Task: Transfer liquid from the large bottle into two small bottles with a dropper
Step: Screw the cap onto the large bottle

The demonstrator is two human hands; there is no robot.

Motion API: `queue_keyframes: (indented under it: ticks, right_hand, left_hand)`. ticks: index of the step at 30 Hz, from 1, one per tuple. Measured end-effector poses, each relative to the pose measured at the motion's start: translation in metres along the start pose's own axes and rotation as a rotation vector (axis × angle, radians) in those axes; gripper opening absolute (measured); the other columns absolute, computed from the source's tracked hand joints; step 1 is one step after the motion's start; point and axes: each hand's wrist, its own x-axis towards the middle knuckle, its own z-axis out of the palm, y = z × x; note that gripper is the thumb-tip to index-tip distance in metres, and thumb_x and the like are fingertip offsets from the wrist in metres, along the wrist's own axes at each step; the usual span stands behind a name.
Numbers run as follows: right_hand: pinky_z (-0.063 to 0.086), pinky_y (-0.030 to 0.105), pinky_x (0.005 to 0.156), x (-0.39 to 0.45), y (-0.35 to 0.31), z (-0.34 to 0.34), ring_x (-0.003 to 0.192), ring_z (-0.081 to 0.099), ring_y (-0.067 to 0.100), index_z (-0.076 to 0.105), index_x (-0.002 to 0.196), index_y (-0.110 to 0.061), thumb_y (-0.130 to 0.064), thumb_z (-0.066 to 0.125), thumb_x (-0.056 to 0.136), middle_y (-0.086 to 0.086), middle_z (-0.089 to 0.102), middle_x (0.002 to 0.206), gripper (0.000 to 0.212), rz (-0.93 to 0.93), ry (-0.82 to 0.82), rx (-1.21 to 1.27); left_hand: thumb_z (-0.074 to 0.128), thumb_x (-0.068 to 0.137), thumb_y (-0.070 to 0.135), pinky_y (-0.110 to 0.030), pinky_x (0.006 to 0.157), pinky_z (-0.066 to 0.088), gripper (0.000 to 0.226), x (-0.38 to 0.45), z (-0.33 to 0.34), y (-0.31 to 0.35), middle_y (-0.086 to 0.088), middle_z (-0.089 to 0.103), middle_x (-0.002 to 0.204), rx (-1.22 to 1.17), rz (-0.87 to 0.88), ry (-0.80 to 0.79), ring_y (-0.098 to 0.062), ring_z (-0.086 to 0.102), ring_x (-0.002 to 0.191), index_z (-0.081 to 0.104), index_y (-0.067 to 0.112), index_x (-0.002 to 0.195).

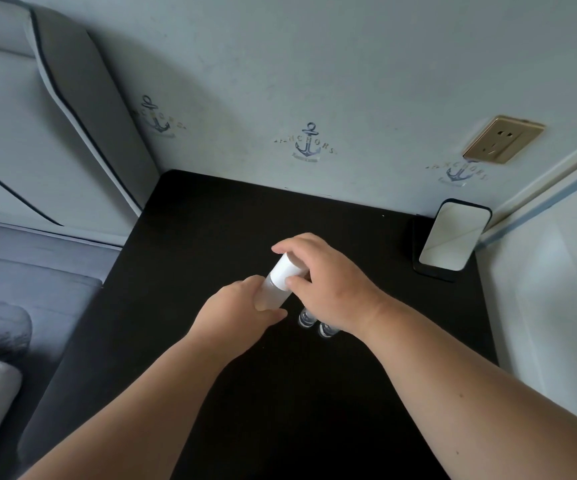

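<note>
Left grip [245,303] wraps the large bottle [275,292]; right grip [325,282] pinches its white cap [285,271] (seemingly on).

Single view, head-worn wide-angle camera. Looks forward and steeply down from above the table [211,209], close to it: both forearms enter from the bottom edge and the fingers [294,282] sit near frame centre. Beyond the fingers the table ends at the wall [315,64], which fills the top of the frame. Left of the fingers the bed [37,271] runs along the table edge. Straight lines bow toward the borders. No second view, so no shared area
</note>
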Motion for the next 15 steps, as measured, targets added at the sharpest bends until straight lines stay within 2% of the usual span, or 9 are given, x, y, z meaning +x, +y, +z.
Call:
queue_keyframes:
  ticks: [2, 4, 5, 8, 9, 11, 12, 13, 15]
  right_hand:
    - [0.044, 0.018, 0.078, 0.0017, 0.0, 0.0006, 0.106, 0.06, 0.012, 0.055, 0.126, -0.032, -0.038, 0.063, 0.097, -0.011, 0.056, 0.122, 0.03, 0.059, 0.036, -0.095]
    - [0.043, 0.018, 0.069, 0.0021, 0.0002, -0.0011, 0.096, 0.059, 0.01, 0.055, 0.116, -0.032, -0.053, 0.061, 0.095, -0.011, 0.057, 0.11, 0.031, 0.11, 0.062, -0.124]
    - [0.044, 0.019, 0.072, 0.0016, 0.0005, -0.0018, 0.1, 0.059, 0.01, 0.055, 0.121, -0.031, -0.053, 0.061, 0.094, -0.011, 0.056, 0.115, 0.035, 0.105, 0.053, -0.09]
    - [0.046, 0.022, 0.087, -0.0024, -0.0009, -0.0038, 0.113, 0.055, 0.011, 0.051, 0.138, -0.03, -0.031, 0.066, 0.095, -0.011, 0.048, 0.134, 0.045, 0.031, 0.014, -0.035]
    - [0.046, 0.021, 0.084, -0.0033, -0.0014, -0.0033, 0.108, 0.056, 0.011, 0.053, 0.133, -0.031, -0.03, 0.066, 0.095, -0.011, 0.051, 0.129, 0.04, 0.032, 0.021, -0.063]
    - [0.044, 0.019, 0.07, -0.003, -0.0032, -0.0036, 0.092, 0.058, 0.009, 0.056, 0.116, -0.03, -0.045, 0.063, 0.095, -0.011, 0.057, 0.11, 0.027, 0.088, 0.062, -0.13]
    - [0.043, 0.019, 0.067, -0.0029, -0.0033, -0.0036, 0.089, 0.058, 0.009, 0.055, 0.112, -0.03, -0.052, 0.061, 0.094, -0.011, 0.057, 0.104, 0.029, 0.116, 0.073, -0.145]
    - [0.044, 0.02, 0.069, -0.0036, -0.0025, -0.0033, 0.092, 0.058, 0.009, 0.055, 0.116, -0.03, -0.052, 0.061, 0.094, -0.011, 0.057, 0.107, 0.032, 0.124, 0.075, -0.124]
    - [0.047, 0.023, 0.082, -0.006, -0.0026, -0.0034, 0.106, 0.057, 0.01, 0.053, 0.133, -0.029, -0.038, 0.064, 0.096, -0.01, 0.054, 0.126, 0.039, 0.088, 0.061, -0.043]
  left_hand:
    - [0.07, 0.082, 0.058, -0.022, 0.059, 0.038, 0.039, -0.0007, -0.0006, -0.0015, 0.017, 0.057, 0.092, 0.019, 0.014, -0.003, -0.003, 0.056, 0.077, 0.052, 0.04, 0.11]
    - [0.07, 0.082, 0.058, -0.022, 0.059, 0.037, 0.035, -0.0016, -0.0008, -0.0008, 0.017, 0.057, 0.09, 0.029, 0.024, -0.006, -0.002, 0.056, 0.076, 0.05, 0.041, 0.106]
    - [0.07, 0.081, 0.059, -0.021, 0.058, 0.037, 0.035, -0.0019, -0.0012, -0.0001, 0.017, 0.057, 0.09, 0.026, 0.021, -0.008, -0.002, 0.055, 0.076, 0.049, 0.043, 0.104]
    - [0.07, 0.081, 0.059, -0.021, 0.057, 0.037, 0.035, -0.0024, -0.0024, 0.0013, 0.016, 0.058, 0.089, 0.011, 0.018, -0.004, -0.002, 0.056, 0.074, 0.049, 0.045, 0.106]
    - [0.07, 0.081, 0.059, -0.022, 0.057, 0.037, 0.036, -0.0031, -0.0025, 0.0011, 0.016, 0.058, 0.089, 0.013, 0.023, -0.005, -0.002, 0.057, 0.074, 0.051, 0.044, 0.107]
    - [0.07, 0.081, 0.058, -0.022, 0.057, 0.037, 0.036, -0.0044, -0.0015, 0.0009, 0.016, 0.058, 0.089, 0.021, 0.034, -0.006, -0.003, 0.057, 0.075, 0.052, 0.042, 0.107]
    - [0.07, 0.081, 0.058, -0.022, 0.058, 0.037, 0.035, -0.0051, -0.001, 0.0011, 0.016, 0.058, 0.089, 0.027, 0.04, -0.006, -0.003, 0.057, 0.076, 0.053, 0.041, 0.107]
    - [0.07, 0.081, 0.058, -0.022, 0.058, 0.038, 0.035, -0.0055, -0.0008, 0.0014, 0.015, 0.058, 0.089, 0.032, 0.044, -0.007, -0.004, 0.057, 0.076, 0.054, 0.04, 0.107]
    - [0.07, 0.082, 0.058, -0.023, 0.059, 0.038, 0.036, -0.0059, -0.0005, 0.0016, 0.014, 0.059, 0.09, 0.028, 0.048, -0.012, -0.004, 0.057, 0.076, 0.054, 0.04, 0.108]
